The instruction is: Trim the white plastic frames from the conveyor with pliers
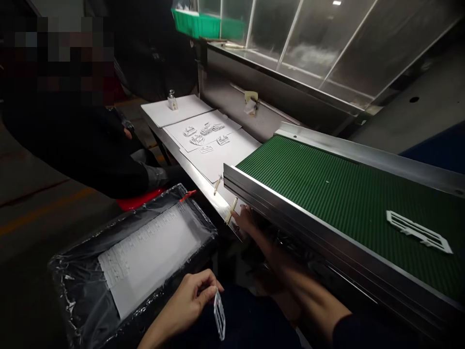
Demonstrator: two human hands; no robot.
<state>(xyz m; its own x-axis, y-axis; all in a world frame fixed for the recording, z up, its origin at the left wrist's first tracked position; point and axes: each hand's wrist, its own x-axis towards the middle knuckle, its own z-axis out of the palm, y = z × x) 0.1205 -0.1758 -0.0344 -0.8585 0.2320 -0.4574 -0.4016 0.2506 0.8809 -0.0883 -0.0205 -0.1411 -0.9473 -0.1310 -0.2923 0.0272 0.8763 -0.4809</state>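
Observation:
My left hand [196, 295] pinches a white slotted plastic part [219, 316] by its upper end, in front of my lap. At the table's metal edge, my right hand [244, 218] is beside a thin yellowish tool [231, 210]; its fingers are small and dark, and I cannot make out whether they grip it. Several white slotted parts [207, 129] lie on white sheets [212, 162] on the table. Another white slotted part [418, 231] rests on the green conveyor belt [327, 194].
A black plastic-lined box [85, 247] at the left holds rows of white parts and a white sheet [156, 257]. A person in dark clothes [72, 140] sits beyond it. A small glass bottle [172, 101] stands on the table. A green bin [196, 23] is behind.

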